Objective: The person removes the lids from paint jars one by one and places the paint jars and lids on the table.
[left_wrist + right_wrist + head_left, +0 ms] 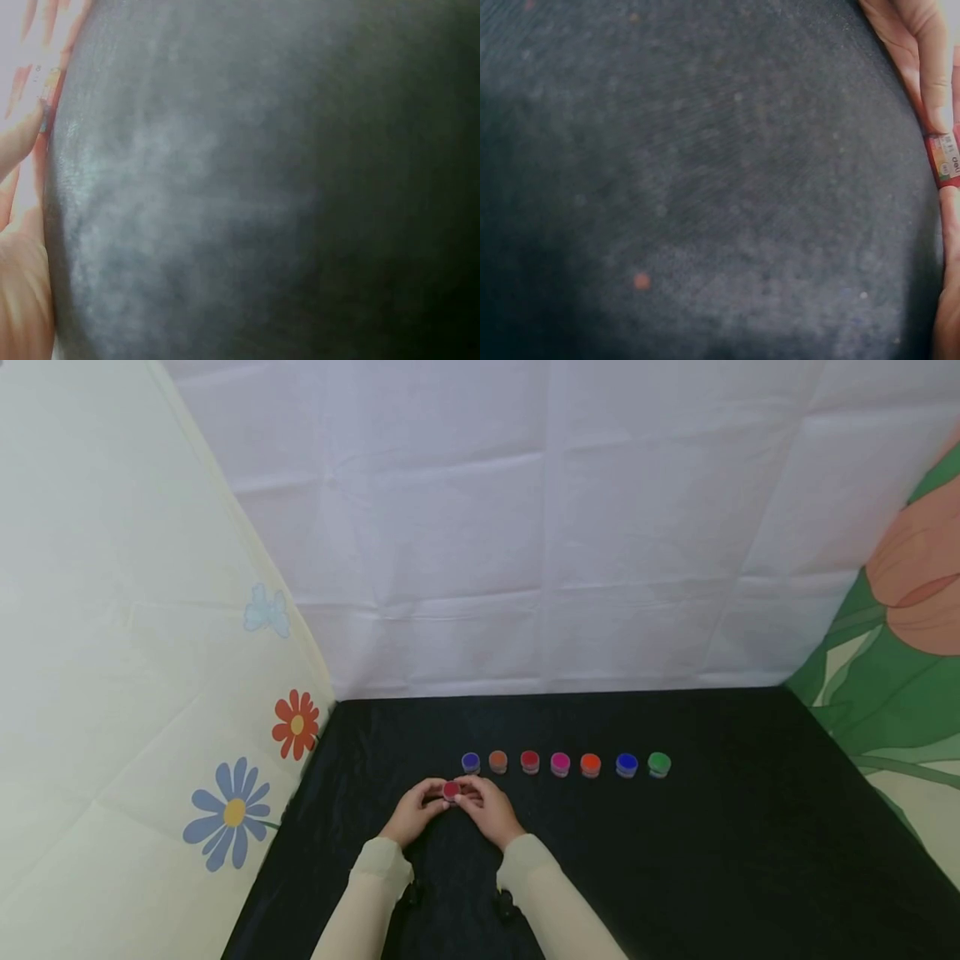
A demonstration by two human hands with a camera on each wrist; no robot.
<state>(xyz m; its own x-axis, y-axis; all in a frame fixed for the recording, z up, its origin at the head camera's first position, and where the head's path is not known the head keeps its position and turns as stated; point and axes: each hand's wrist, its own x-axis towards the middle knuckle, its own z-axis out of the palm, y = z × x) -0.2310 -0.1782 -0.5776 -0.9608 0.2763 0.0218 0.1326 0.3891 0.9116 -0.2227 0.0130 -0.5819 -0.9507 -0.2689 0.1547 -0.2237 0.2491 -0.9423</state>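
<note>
A small round paint pot with a dark red top is on the black cloth, between both hands. My left hand pinches it from the left, the thumb on its near side. From the right, my right hand holds the same pot between thumb and fingers. A printed label on the pot's side shows at the edge of the right wrist view. Just behind the hands stands a violet pot, close to the right fingers, with a brownish-orange pot beside it.
The row runs on rightward with a red pot, a pink pot, an orange pot, a blue pot and a green pot. Behind the black cloth hangs a white sheet; flowered sheets flank both sides.
</note>
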